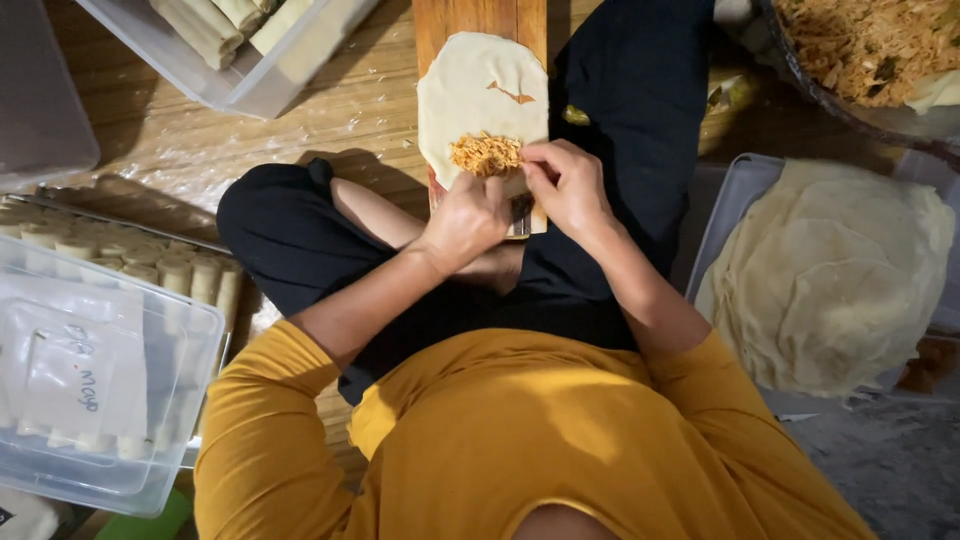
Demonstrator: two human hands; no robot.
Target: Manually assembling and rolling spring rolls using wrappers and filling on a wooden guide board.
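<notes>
Both the left hand (468,222) and the right hand (565,185) pinch the near edge of a pale round wrapper (482,85), lying on a wooden board (478,18) with shredded orange filling (485,154) heaped at its near end. A stack of wrappers (830,275) sits to the right, finished rolls (150,270) to the left. The wrapper's long axis runs away from the person.

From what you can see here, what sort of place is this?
Probably a home or small food workshop where spring rolls are made by hand on the floor. Both hands, left hand and right hand, fold a wrapper over filling; a stack of wrappers and rolls lie around.
</notes>
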